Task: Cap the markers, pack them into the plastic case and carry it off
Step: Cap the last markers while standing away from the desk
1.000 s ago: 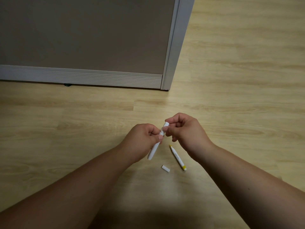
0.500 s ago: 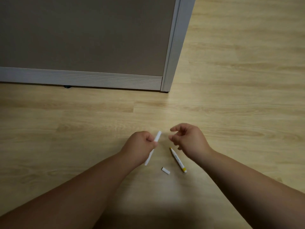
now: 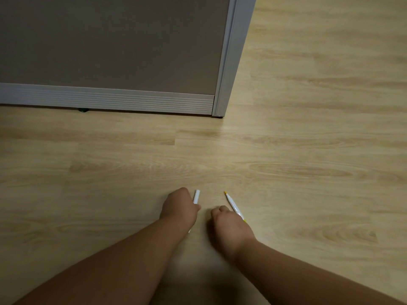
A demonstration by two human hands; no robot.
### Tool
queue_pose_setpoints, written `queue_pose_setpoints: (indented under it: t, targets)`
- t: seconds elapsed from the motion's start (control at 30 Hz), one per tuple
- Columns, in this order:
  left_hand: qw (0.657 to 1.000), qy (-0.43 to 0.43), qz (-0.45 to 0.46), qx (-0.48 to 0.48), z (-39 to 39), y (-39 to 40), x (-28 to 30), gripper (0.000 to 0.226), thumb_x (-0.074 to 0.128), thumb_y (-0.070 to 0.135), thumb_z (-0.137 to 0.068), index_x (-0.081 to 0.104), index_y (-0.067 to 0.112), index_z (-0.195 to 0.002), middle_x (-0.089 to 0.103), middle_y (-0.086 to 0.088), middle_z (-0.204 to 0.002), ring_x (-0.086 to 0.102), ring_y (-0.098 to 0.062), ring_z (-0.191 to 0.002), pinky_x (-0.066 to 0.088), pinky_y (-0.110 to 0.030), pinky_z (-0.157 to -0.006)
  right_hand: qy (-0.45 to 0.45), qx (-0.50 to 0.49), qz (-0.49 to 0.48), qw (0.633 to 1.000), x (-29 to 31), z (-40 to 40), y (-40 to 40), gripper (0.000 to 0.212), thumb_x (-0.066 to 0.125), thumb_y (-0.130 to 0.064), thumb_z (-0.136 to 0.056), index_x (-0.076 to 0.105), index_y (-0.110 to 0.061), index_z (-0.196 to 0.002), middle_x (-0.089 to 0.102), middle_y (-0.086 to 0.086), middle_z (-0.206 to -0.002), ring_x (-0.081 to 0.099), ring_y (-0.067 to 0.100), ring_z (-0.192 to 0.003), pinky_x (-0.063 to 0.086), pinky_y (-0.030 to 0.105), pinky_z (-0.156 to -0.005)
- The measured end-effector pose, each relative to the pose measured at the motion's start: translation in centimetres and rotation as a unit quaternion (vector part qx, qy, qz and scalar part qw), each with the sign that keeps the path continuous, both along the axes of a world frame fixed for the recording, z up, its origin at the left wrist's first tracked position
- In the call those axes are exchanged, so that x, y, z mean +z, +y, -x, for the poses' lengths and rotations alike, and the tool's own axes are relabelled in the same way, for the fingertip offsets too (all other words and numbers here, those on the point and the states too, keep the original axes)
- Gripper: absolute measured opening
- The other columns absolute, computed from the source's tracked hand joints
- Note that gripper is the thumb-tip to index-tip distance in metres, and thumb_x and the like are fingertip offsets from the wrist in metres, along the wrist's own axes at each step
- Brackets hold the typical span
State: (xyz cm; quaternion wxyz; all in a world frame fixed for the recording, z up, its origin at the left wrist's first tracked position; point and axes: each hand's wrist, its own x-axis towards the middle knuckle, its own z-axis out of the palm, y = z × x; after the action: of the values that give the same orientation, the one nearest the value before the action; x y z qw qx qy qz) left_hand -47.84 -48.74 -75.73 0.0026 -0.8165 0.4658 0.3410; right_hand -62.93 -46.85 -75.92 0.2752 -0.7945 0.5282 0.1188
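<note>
My left hand (image 3: 179, 209) is closed around a white capped marker (image 3: 196, 196), low over the wooden floor; only the marker's upper end sticks out past my fingers. A second marker (image 3: 231, 203) with a yellow tip, uncapped, lies on the floor just right of it. My right hand (image 3: 230, 227) is down on the floor with curled fingers, touching that marker's lower part. The small white loose cap is hidden beneath this hand, and I cannot tell whether the fingers hold it. No plastic case is in view.
A brown partition panel with a grey metal base rail (image 3: 110, 100) and corner post (image 3: 229, 62) stands at the back left. Light wood-grain floor (image 3: 308, 161) stretches to the right and in front.
My hands have parted and dropped to the floor. The left keeps the capped white marker; the right has let go of it and come down over the loose cap beside the yellow-tipped marker.
</note>
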Motion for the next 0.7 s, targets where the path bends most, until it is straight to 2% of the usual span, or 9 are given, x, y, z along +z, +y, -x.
queue_pose_setpoints:
  t: [0.13, 0.2, 0.23, 0.27, 0.33, 0.47, 0.5, 0.6, 0.7]
  targets:
    - [0.998, 0.029, 0.051, 0.031, 0.3, 0.0, 0.9, 0.024, 0.065, 0.033, -0.088, 0.056, 0.018, -0.071, 0.066, -0.001, -0.080, 0.065, -0.021, -0.071, 0.052, -0.029, -0.060, -0.162, -0.202, -0.013, 0.966, 0.7, -0.3, -1.0, 0.009, 0.058, -0.022, -0.088, 0.059, -0.017, -0.081, 0.060, -0.005, -0.075, 0.059, 0.011, -0.074, 0.048, 0.026, -0.086]
    - [0.975, 0.195, 0.045, 0.100, 1.0, -0.2, 1.7, 0.021, 0.064, 0.026, -0.090, 0.063, 0.016, -0.072, 0.068, -0.002, -0.076, 0.065, -0.018, -0.056, 0.049, -0.024, -0.049, -0.226, -0.283, -0.029, 0.932, 1.9, -0.2, -1.8, 0.011, 0.069, -0.019, -0.081, 0.059, -0.017, -0.078, 0.062, -0.005, -0.070, 0.057, 0.009, -0.066, 0.049, 0.024, -0.072]
    - [0.946, 0.291, 0.020, 0.145, 1.4, -0.3, 2.4, 0.016, 0.064, 0.024, -0.092, 0.067, 0.013, -0.079, 0.070, -0.003, -0.075, 0.065, -0.017, -0.051, 0.049, -0.024, -0.047, -0.252, -0.306, -0.039, 0.917, 2.6, -0.2, -2.2, 0.011, 0.070, -0.016, -0.079, 0.059, -0.017, -0.078, 0.064, -0.004, -0.071, 0.059, 0.011, -0.065, 0.051, 0.027, -0.065]
    - [0.912, 0.368, -0.002, 0.182, 1.8, -0.2, 3.0, 0.013, 0.065, 0.021, -0.093, 0.069, 0.010, -0.088, 0.070, -0.005, -0.074, 0.064, -0.016, -0.050, 0.050, -0.025, -0.048, -0.277, -0.322, -0.045, 0.904, 3.2, -0.2, -2.5, 0.011, 0.069, -0.013, -0.079, 0.059, -0.018, -0.078, 0.065, -0.002, -0.071, 0.062, 0.013, -0.065, 0.053, 0.029, -0.061]
    - [0.867, 0.447, -0.008, 0.221, 2.1, -0.2, 3.5, 0.010, 0.067, 0.017, -0.094, 0.068, 0.008, -0.096, 0.071, -0.009, -0.076, 0.065, -0.020, -0.058, 0.054, -0.030, -0.055, -0.308, -0.341, -0.045, 0.887, 3.7, 0.0, -3.1, 0.011, 0.067, -0.010, -0.080, 0.059, -0.018, -0.079, 0.067, 0.001, -0.073, 0.065, 0.016, -0.066, 0.055, 0.028, -0.058]
    - [0.838, 0.477, 0.001, 0.265, 1.9, -0.1, 3.5, 0.007, 0.066, 0.009, -0.094, 0.067, 0.004, -0.098, 0.070, -0.017, -0.082, 0.066, -0.030, -0.076, 0.058, -0.048, -0.081, -0.288, -0.315, -0.044, 0.903, 3.9, 0.0, -3.5, 0.015, 0.071, -0.010, -0.075, 0.059, -0.019, -0.080, 0.066, 0.001, -0.076, 0.064, 0.017, -0.069, 0.054, 0.033, -0.061]
    - [0.843, 0.467, 0.002, 0.266, 1.7, -0.2, 3.5, 0.008, 0.064, 0.009, -0.094, 0.067, 0.003, -0.099, 0.070, -0.018, -0.085, 0.067, -0.029, -0.078, 0.059, -0.048, -0.080, -0.282, -0.297, -0.047, 0.911, 3.9, 0.1, -3.7, 0.018, 0.073, -0.013, -0.074, 0.060, -0.021, -0.081, 0.066, 0.000, -0.077, 0.063, 0.015, -0.069, 0.053, 0.031, -0.062]
    - [0.853, 0.442, 0.010, 0.277, 1.0, -0.6, 3.5, 0.012, 0.060, 0.011, -0.097, 0.067, 0.002, -0.102, 0.070, -0.016, -0.092, 0.068, -0.025, -0.076, 0.060, -0.034, -0.062, -0.230, -0.254, -0.037, 0.939, 3.4, 1.1, -4.1, 0.024, 0.078, -0.023, -0.075, 0.060, -0.025, -0.091, 0.064, -0.007, -0.081, 0.060, 0.008, -0.072, 0.047, 0.022, -0.063]
    - [0.842, 0.448, 0.024, 0.301, 0.3, -1.0, 3.5, 0.012, 0.058, 0.012, -0.099, 0.066, 0.004, -0.101, 0.070, -0.011, -0.092, 0.067, -0.018, -0.066, 0.054, -0.026, -0.052, -0.102, -0.248, 0.018, 0.963, 2.1, 2.9, -4.7, 0.026, 0.072, -0.034, -0.080, 0.060, -0.021, -0.099, 0.062, -0.004, -0.095, 0.060, 0.016, -0.085, 0.044, 0.026, -0.070]
